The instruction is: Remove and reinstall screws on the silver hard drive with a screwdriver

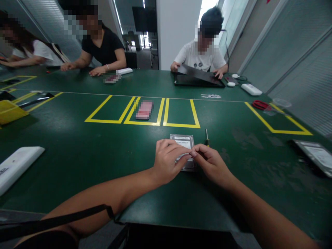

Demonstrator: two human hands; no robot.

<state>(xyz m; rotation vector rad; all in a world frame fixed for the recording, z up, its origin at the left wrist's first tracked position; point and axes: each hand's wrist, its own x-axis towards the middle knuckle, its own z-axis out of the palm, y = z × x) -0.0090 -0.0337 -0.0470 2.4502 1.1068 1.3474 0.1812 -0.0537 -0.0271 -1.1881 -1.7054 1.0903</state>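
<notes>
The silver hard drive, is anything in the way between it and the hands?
Nothing that I can see. The left hand and right hand are right over the hard drive, hiding part of it. The screwdriver lies off to the drive's right, not between them. Whether the hands pinch something tiny, I can't tell.

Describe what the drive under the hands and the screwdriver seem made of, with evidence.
Drive: likely metal, satin finish, judging by its grey, softly shining rim.
Screwdriver: shaft probably shiny metal, being thin and bright; its handle is partly hidden, material unclear.
</notes>
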